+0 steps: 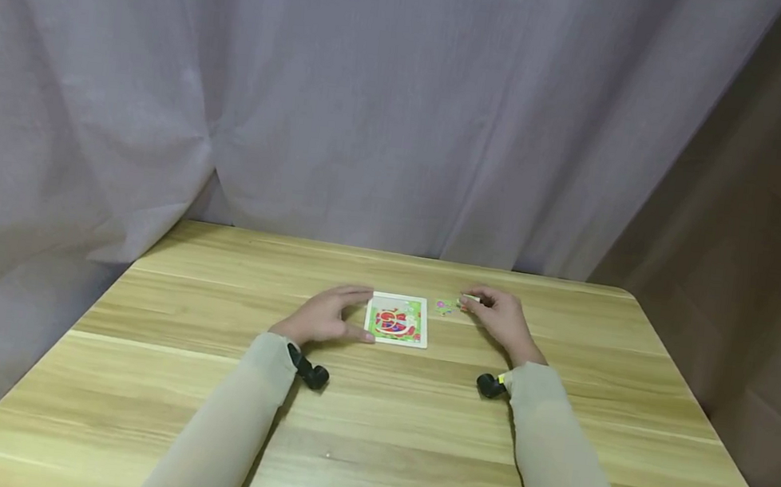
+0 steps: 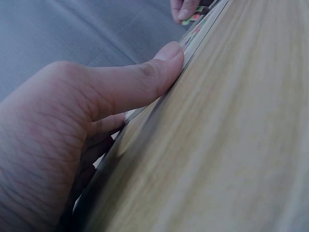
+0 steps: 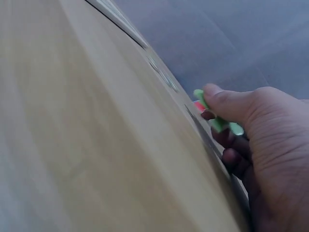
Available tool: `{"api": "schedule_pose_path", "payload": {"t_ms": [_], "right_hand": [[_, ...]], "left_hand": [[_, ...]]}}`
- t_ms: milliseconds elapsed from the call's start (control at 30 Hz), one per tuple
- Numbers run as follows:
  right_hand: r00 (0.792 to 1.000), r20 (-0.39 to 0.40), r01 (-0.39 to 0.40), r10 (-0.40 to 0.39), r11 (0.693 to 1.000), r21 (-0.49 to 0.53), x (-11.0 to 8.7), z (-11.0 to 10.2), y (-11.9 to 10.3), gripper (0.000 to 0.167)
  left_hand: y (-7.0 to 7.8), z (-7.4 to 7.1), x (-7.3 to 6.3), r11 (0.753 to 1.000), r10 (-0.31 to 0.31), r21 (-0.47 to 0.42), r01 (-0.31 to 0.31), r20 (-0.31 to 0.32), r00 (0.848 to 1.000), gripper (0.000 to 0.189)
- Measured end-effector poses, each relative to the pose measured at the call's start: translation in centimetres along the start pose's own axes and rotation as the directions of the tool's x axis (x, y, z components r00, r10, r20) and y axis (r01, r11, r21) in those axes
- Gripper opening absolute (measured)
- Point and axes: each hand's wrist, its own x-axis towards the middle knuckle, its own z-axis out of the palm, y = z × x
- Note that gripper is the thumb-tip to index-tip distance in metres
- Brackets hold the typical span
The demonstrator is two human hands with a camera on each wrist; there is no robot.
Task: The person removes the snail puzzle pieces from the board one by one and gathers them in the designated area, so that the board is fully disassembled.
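Note:
A square jigsaw puzzle board [image 1: 396, 342] with a white rim and a red, green and purple picture lies flat on the table. My left hand [image 1: 329, 317] holds it by the left side, thumb [image 2: 166, 60] at the near edge and fingers at the far corner. Right of the board, a green and pink puzzle piece [image 1: 443, 307] lies on the wood. My right hand [image 1: 501, 320] pinches another puzzle piece [image 3: 219, 123], green with some red, between thumb and fingers just above the tabletop. Pale patches show in the board's picture, mostly along its top and right.
The wooden table [image 1: 397, 437] reaches toward me and out to both sides. A grey curtain [image 1: 376, 113] hangs behind its far edge, and a darker brown curtain [image 1: 755, 277] hangs at the right. Each wrist wears a small black camera [image 1: 314, 377].

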Motion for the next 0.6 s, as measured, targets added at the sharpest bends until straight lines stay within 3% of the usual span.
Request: {"api": "schedule_pose_path", "payload": {"t_ms": [300,600], "right_hand": [[0.996,0.082,0.021,-0.018,0.999,-0.042,-0.07,-0.54,0.51,0.019],[0.996,0.084,0.033,-0.031,0.999,-0.026,-0.09,-0.43,0.58,0.016]], "left_hand": [[-0.22,0.16,0.14,1.000,0.003,-0.006,-0.003,-0.004,1.000,0.099],[-0.26,0.16,0.04,1.000,0.011,-0.011,-0.011,-0.012,1.000,0.099]]}}
